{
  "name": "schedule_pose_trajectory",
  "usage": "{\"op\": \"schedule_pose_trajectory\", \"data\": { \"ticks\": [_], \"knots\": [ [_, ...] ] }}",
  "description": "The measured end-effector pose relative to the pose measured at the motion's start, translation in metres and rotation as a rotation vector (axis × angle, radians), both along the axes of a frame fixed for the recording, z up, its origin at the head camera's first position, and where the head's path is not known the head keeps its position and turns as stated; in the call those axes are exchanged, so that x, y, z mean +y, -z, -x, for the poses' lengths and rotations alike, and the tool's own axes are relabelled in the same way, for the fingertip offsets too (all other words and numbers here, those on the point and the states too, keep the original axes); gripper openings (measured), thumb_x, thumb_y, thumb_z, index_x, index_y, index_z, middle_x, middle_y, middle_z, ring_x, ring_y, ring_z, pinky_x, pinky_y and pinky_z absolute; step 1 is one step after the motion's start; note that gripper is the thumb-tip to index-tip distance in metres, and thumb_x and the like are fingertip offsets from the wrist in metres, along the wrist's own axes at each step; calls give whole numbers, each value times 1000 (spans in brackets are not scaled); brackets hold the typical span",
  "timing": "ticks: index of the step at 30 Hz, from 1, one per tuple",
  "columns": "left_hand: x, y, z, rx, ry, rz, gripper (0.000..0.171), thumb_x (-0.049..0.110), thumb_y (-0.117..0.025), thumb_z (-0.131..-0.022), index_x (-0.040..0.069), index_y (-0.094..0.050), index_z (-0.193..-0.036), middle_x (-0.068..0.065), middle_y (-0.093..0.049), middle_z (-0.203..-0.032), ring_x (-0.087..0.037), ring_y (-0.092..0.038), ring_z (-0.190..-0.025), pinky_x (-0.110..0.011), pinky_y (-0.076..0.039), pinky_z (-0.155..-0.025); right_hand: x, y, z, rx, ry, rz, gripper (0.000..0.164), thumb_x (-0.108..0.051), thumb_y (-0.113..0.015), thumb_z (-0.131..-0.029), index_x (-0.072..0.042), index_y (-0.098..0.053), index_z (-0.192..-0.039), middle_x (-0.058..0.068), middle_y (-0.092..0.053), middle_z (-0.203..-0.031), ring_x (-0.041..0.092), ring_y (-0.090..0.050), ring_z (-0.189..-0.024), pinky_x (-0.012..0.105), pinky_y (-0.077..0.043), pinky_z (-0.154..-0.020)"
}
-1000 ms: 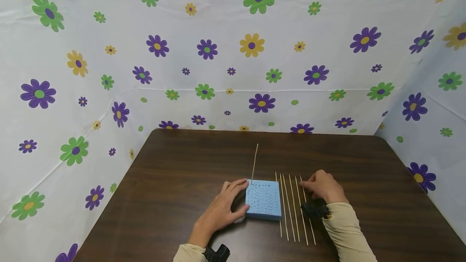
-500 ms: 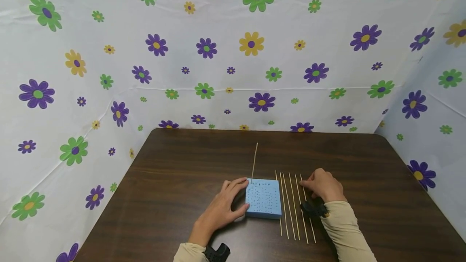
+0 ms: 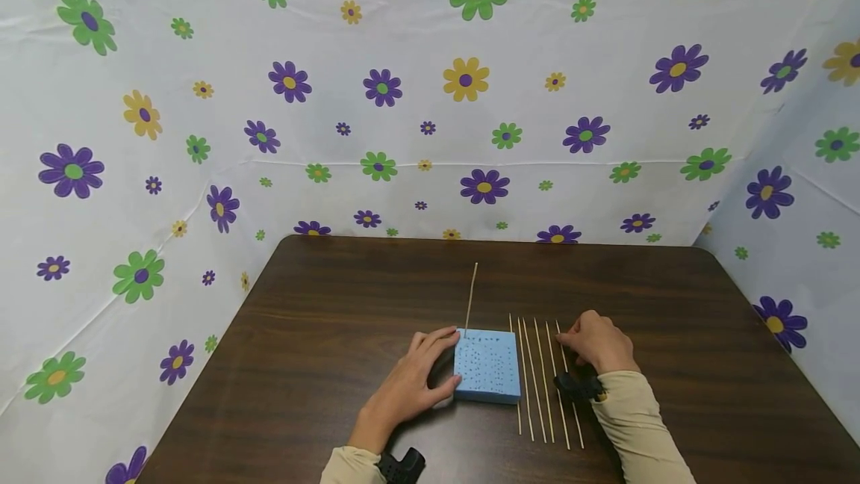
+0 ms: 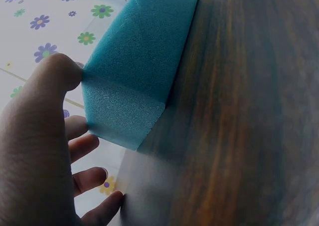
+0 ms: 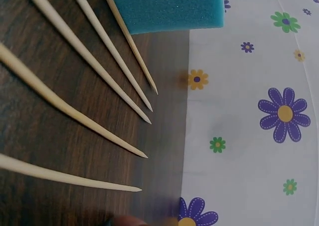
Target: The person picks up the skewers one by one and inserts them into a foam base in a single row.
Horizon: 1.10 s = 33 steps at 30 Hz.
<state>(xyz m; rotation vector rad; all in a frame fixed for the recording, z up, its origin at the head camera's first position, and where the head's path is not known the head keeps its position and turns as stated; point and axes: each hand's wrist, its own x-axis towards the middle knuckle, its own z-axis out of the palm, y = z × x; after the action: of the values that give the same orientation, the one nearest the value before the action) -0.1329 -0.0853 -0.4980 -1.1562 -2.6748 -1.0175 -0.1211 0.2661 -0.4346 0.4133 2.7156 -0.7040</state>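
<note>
A light-blue foam block (image 3: 487,364) dotted with holes lies flat on the table. One thin wooden skewer (image 3: 472,293) stands in its far left corner, leaning slightly right. My left hand (image 3: 411,381) steadies the block's left side; in the left wrist view the thumb (image 4: 62,69) touches one corner, the other fingers spread loosely. Several more skewers lie side by side to the right of the block. Thumb and forefinger of my right hand (image 3: 600,342) pinch the rightmost skewer (image 3: 575,417) near its far end. That contact is hidden in the right wrist view, where pointed skewer tips (image 5: 147,157) show.
The brown wood-grain table (image 3: 336,305) ends at a white flower-print cloth (image 3: 403,21) at the back and sides. Black wrist cameras (image 3: 402,467) sit on both wrists, the right one hanging over the skewers.
Almost nothing differs. The head view has shifted slightly; both hands, the block and the skewers keep their places.
</note>
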Motion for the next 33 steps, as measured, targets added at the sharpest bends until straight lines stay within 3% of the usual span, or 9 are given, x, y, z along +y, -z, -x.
{"op": "schedule_pose_trajectory", "data": {
  "ticks": [7, 17, 24, 33],
  "knots": [
    [0, 3, 1, 9, 2, 7, 64, 45, -65, -100, 22, -47, -157, 1, -46, -162, -13, -47, -124, -43, -54, -92, -1, -1, 2, -31, 13, -8, 23, -25, -66, -99, -8, -74, -84, 3, -72, -67, 18, -68, -65, 41, -47, -63],
    [0, 3, 1, 2, 4, 13, 64, 47, -63, -101, 22, -45, -158, 4, -43, -164, -12, -46, -125, -42, -54, -92, -3, -2, 1, -18, 0, -16, 35, -27, -65, -99, -12, -67, -67, 2, -70, -63, 17, -66, -62, 38, -43, -60],
    [0, 1, 1, -39, -6, 26, 65, 47, -64, -100, 25, -45, -158, 6, -42, -165, -12, -46, -127, -43, -53, -92, -4, -2, 0, -9, 9, -15, 45, -28, -65, -98, -18, -52, -56, 2, -69, -62, 17, -64, -61, 36, -38, -58],
    [-1, 1, 1, -38, -3, 27, 64, 47, -64, -101, 26, -45, -158, 4, -42, -165, -12, -46, -128, -44, -53, -93, -7, -3, -1, 9, -7, -27, 38, -27, -66, -97, -14, -63, -62, 3, -68, -63, 18, -62, -61, 36, -40, -57]
  ]
}}
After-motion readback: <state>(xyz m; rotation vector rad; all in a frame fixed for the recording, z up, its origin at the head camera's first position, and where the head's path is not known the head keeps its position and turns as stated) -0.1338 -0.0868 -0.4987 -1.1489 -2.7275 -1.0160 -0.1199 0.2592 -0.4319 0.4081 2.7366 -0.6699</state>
